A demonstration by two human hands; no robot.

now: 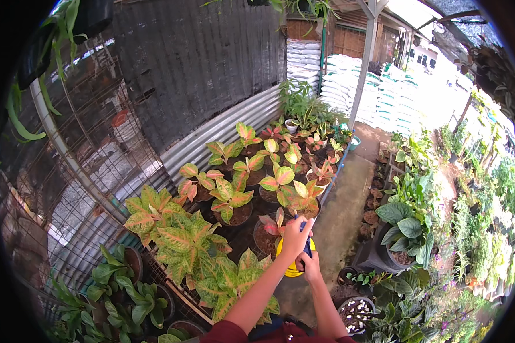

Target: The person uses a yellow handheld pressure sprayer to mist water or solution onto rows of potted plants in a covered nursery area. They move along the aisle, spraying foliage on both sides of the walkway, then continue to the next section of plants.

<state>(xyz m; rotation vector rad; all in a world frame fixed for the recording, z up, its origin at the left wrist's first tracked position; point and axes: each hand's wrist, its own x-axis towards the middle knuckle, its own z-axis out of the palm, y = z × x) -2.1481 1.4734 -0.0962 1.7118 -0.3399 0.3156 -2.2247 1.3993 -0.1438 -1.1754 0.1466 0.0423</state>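
Close in front of me is a yellow spray bottle [292, 271] with a dark blue top, just beside the potted plants. My left hand [295, 240] is closed around the upper part of its blue top. Lower down, my right hand [311, 266] grips the bottle's dark handle, its fingers partly hidden. A small reddish plant [273, 222] in a round pot stands right by my left hand. Beyond it, several pots hold plants with green and pink leaves [233, 197]. Larger yellow-green speckled plants [191, 246] spread left of my forearms.
A concrete path [346, 200] runs ahead along a blue edge rail. On its right stand a large dark pot [399, 258] of broad green leaves and a pot with white pebbles [356, 313]. Left are wire mesh and corrugated sheeting [223, 134]; stacked white sacks [349, 86] and a post [362, 74] stand farther back.
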